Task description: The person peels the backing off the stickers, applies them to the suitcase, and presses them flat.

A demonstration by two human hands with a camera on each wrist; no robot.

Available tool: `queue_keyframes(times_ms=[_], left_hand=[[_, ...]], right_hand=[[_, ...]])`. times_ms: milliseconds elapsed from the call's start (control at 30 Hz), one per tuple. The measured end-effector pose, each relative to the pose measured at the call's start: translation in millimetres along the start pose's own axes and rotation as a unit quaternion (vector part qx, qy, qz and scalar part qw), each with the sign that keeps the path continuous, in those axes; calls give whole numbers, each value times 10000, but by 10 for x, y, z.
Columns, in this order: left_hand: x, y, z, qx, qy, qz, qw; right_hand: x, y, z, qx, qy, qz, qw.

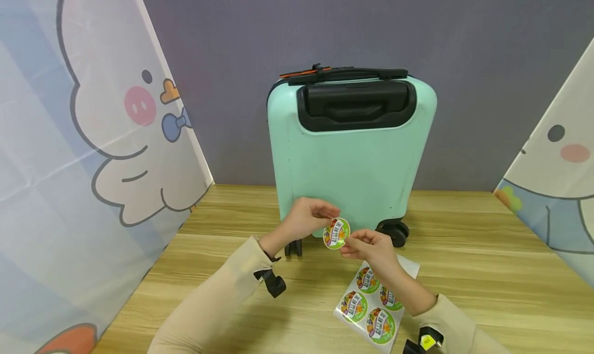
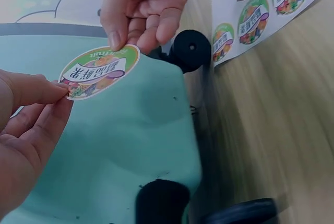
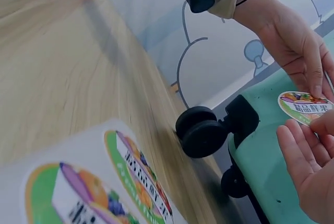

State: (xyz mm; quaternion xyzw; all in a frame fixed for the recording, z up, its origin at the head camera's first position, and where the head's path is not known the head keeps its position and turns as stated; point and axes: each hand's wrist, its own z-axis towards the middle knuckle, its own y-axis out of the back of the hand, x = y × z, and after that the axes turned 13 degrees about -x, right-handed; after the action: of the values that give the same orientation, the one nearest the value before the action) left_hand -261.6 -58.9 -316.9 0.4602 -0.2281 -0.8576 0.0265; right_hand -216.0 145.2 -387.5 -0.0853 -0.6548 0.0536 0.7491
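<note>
A round fruit sticker (image 1: 336, 233) with a green and multicoloured print is held up between both hands, in front of the lower part of a mint green suitcase (image 1: 348, 173). My left hand (image 1: 308, 217) pinches the sticker's upper left edge between thumb and fingers. From the opposite side, my right hand (image 1: 371, 248) pinches its lower right edge. In the left wrist view the sticker (image 2: 99, 71) looks flat, its printed face toward the camera. Below my right forearm lies a white sticker sheet (image 1: 341, 313) with several more round stickers, partly hidden by the arm.
The suitcase stands upright on a wooden table, its black handle recess (image 1: 357, 106) facing me. Black wheels (image 1: 393, 232) show at its base. A grey panel (image 1: 213, 86) rises behind it, and cartoon-printed cloths (image 1: 37, 137) hang at both sides.
</note>
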Motion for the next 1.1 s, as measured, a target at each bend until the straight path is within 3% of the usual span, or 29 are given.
queue_keyframes(times_ms=[367, 667, 900, 1100], left_hand=[[-172, 67, 155, 53, -187, 254, 9995], [-312, 182, 243, 224, -294, 361, 9987], [-430, 281, 295, -25, -395, 320, 9987], [-499, 323, 311, -243, -758, 301, 9964]], right_hand=[[-57, -148, 50, -134, -135, 1325, 9910], [-2, -300, 68, -258, -360, 2015, 9785], [124, -466, 116, -193, -511, 2484, 9671], [248, -586, 166, -148, -500, 2768, 9595]])
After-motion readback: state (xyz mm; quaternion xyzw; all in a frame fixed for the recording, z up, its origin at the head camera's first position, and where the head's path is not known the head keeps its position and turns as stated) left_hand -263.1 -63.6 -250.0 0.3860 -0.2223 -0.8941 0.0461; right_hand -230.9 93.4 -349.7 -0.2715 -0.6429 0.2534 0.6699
